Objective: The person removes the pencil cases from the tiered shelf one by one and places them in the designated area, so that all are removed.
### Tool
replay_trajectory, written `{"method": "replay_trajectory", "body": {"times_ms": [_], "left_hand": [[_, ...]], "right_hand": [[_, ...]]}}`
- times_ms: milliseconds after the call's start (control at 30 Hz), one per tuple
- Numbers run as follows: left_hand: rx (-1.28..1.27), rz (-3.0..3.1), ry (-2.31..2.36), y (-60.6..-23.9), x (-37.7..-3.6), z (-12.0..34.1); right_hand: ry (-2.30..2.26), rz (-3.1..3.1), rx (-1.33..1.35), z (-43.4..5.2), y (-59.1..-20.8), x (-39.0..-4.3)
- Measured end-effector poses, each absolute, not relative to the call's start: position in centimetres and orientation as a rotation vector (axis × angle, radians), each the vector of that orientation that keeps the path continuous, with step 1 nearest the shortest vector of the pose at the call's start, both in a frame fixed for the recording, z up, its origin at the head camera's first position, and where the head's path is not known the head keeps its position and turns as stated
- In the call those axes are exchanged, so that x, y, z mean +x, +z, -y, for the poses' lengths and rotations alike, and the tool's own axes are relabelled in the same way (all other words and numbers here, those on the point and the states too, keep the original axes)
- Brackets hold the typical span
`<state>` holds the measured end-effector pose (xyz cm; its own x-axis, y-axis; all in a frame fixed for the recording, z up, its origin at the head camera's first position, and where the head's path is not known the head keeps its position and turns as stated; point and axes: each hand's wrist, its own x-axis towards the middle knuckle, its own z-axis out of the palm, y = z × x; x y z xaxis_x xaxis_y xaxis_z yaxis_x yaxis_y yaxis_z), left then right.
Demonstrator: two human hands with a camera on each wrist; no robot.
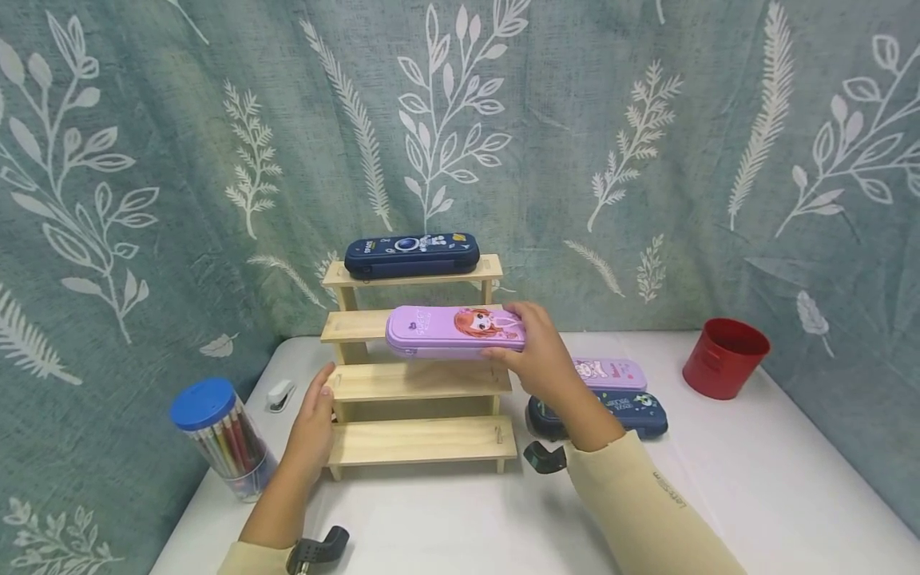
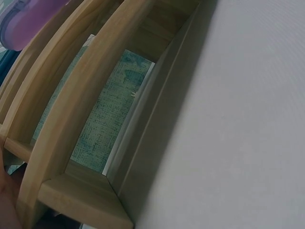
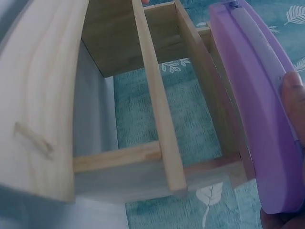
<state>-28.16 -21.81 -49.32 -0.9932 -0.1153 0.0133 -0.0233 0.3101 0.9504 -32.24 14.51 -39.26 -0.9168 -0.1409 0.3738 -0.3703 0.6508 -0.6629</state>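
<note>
A four-step wooden shelf stands on the white table. A navy pencil case lies on its top step. My right hand grips the right end of a purple pencil case with a cartoon girl on it, held level at the front of the second step; whether it rests on the step I cannot tell. The right wrist view shows this purple case against the shelf, a fingertip on it. My left hand rests with straight fingers on the shelf's left side at the third step.
Right of the shelf lie a second purple case and a second navy case. A red cup stands at the far right. A blue-lidded jar of coloured pencils and a small white stapler sit at the left.
</note>
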Motion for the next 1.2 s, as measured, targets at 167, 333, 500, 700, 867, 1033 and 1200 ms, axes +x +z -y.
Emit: {"method": "replay_trajectory", "body": {"times_ms": [167, 333, 500, 700, 867, 1033, 1200], "left_hand": [[0.120, 2.478, -1.800, -49.3, -27.9, 21.8], [0.097, 2.458, -1.816, -49.5, -27.9, 21.9], [0.090, 2.448, -1.816, -49.8, -28.1, 21.9], [0.098, 2.456, -1.806, -49.9, -28.3, 22.0], [0.089, 2.448, -1.818, -50.0, -28.3, 21.9], [0.082, 2.445, -1.813, -49.9, -28.4, 21.8], [0.089, 2.451, -1.803, -49.9, -28.3, 21.9]], "right_hand": [[1.118, 2.582, 0.391, -15.6, -40.0, -31.3], [1.152, 2.587, 0.363, -16.3, -40.5, -30.5], [1.154, 2.577, 0.350, -17.1, -41.1, -29.9], [1.177, 2.574, 0.320, -18.1, -41.8, -29.4], [1.177, 2.586, 0.298, -19.2, -42.4, -28.8], [1.181, 2.600, 0.275, -20.3, -43.2, -28.1], [1.174, 2.620, 0.246, -21.4, -44.1, -27.5]]}}
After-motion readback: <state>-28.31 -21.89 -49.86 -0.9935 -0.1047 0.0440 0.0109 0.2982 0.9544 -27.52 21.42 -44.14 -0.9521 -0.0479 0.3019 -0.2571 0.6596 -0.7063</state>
